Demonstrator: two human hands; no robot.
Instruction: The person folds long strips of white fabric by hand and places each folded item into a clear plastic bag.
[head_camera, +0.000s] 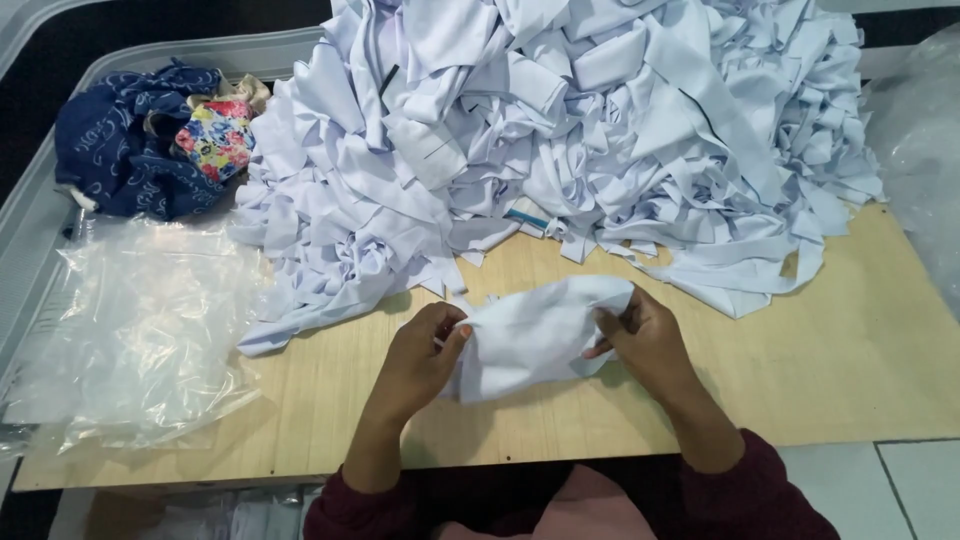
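While both hands pinch it, a small white cloth piece lies on the pale plywood desk.

Left hand has its grip closed on the piece's left edge, thumb over fingers; right hand has its grip closed on the right edge. Just beyond sits a big heap of white fabric offcuts. Far left: clear crumpled plastic sheet, navy patterned cloth, floral fabric bundle.

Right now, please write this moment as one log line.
left hand: grips white cloth piece | right hand: grips same piece | behind: large pile of white cloth strips | surface: light wooden board
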